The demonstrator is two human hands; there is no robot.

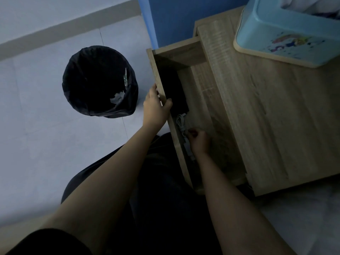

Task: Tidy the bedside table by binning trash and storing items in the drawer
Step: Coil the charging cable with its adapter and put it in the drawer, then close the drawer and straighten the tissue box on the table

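Note:
The wooden bedside table [272,115] has its drawer [160,76] pulled out to the left. My left hand [155,105] grips the drawer's front panel from outside, thumb over the top edge. My right hand [199,141] is inside the drawer, fingers curled at a coiled white cable with a plug [182,126]. A dark flat item [174,92] lies further back in the drawer. The black-lined bin [100,81] stands on the floor to the left with crumpled paper [116,98] and a clear wrapper inside.
A light blue plastic basket [287,39] holding cloth sits on the table's far right corner. A blue wall panel [174,17] is behind the drawer. My dark-trousered knees are under the drawer front. Pale floor tiles surround the bin.

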